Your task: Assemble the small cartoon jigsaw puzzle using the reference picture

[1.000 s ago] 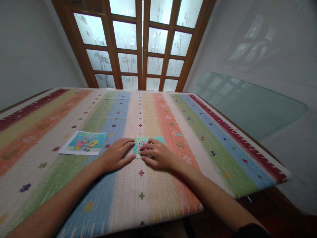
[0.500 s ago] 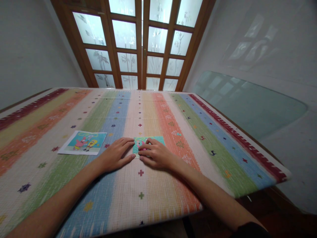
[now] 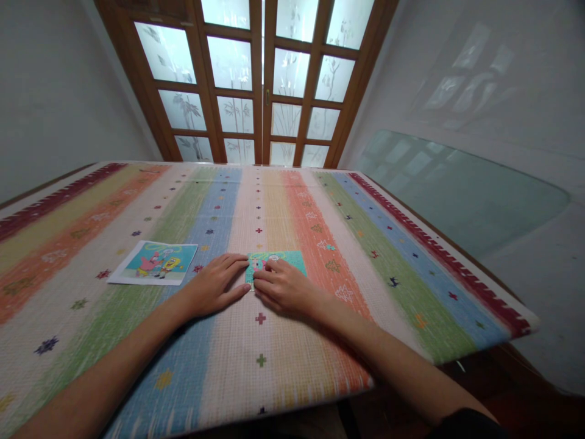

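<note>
A small teal jigsaw puzzle (image 3: 290,257) with pink parts lies flat on the tablecloth in front of me. My left hand (image 3: 220,281) rests at its left edge, fingers and thumb stretched out and holding nothing. Over the middle and lower part of the puzzle is my right hand (image 3: 284,286), its fingers curled and bunched together against the surface. Whatever is under those fingertips is hidden. To the left lies a printed picture sheet (image 3: 158,263) showing a pink starfish and a yellow sponge cartoon figure.
A striped tablecloth (image 3: 260,341) covers the table, whose front edge is close to me. One or two tiny teal bits (image 3: 329,248) lie right of the puzzle. Wooden glass-paned doors (image 3: 262,122) stand beyond, and a glass panel (image 3: 457,189) is at the right wall.
My right hand's fingers have drawn closer together and curled in, uncovering a little more of the puzzle's upper part. My left hand stays in place.
</note>
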Motion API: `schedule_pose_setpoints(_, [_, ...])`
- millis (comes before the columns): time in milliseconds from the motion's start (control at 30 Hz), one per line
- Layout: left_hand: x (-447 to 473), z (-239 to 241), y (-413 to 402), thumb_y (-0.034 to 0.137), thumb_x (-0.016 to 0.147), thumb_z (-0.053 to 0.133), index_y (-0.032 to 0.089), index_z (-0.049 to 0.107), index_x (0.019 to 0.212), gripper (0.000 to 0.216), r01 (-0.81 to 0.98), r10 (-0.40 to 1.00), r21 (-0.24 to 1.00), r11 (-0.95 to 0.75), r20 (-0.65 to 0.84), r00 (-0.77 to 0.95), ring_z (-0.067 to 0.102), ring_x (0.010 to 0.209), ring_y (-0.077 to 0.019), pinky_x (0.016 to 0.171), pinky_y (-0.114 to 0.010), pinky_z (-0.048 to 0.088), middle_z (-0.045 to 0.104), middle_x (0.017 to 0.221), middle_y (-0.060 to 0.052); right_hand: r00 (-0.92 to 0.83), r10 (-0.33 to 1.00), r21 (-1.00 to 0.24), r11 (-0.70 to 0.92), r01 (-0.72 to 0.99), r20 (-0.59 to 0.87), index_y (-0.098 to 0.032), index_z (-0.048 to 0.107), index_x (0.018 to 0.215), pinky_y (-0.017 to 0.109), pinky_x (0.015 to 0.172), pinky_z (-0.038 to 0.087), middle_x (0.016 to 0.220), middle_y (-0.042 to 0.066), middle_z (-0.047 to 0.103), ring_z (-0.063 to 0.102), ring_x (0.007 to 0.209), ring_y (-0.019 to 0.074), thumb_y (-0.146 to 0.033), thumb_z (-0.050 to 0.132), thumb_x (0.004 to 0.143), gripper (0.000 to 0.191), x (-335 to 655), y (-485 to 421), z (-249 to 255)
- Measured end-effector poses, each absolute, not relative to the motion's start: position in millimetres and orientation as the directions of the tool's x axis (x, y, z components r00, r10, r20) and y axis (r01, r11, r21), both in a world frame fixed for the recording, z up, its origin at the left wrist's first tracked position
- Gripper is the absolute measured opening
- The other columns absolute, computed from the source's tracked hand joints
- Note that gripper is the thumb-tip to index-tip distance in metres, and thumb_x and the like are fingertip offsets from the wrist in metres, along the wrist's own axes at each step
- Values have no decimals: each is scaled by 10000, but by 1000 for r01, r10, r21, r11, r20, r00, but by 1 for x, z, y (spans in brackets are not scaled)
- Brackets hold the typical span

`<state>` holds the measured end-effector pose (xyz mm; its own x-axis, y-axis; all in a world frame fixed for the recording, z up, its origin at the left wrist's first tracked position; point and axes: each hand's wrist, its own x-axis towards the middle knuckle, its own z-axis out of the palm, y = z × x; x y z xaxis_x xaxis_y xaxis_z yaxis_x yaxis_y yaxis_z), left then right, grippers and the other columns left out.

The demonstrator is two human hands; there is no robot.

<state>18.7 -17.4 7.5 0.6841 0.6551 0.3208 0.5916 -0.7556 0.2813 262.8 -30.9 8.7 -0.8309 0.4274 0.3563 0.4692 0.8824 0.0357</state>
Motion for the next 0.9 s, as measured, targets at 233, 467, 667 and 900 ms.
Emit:
schedule_pose_setpoints(233, [19,7,-17,461,1008,506,196,578,1300,401,593,654,276,-756,322,684,576,1254,-309,1079,-500,458,623,1338,-151,-804,421,-91,901,424,420,-138,667,1063,382,968,405,1134,85,687,561,925,211,-203,457,1070,220,269,-28,5])
schedule_pose_setpoints(467, [18,6,-17,466,1016,504,179,565,1288,400,598,655,267,-756,317,686,573,1256,-303,1081,-490,458,615,1343,-158,-751,507,-364,854,372,422,-155,717,1043,389,1042,382,1142,66,708,615,1043,182,-145,520,1041,197,271,-23,7])
schedule_pose_setpoints(667, [19,5,-16,453,1021,501,168,560,1277,387,600,652,254,-758,325,686,570,1259,-301,1081,-488,459,611,1348,-160,-600,725,-639,645,420,337,-201,761,1078,343,956,465,1089,47,727,617,1041,195,-184,644,975,157,294,-1,14])
schedule_pose_setpoints(900, [18,4,-17,439,1019,497,184,549,1282,370,597,648,252,-761,330,686,581,1244,-301,1075,-490,471,611,1353,-143,-261,909,-435,389,812,326,-171,783,926,368,928,466,998,95,715,623,1007,246,-176,735,849,91,380,38,31])
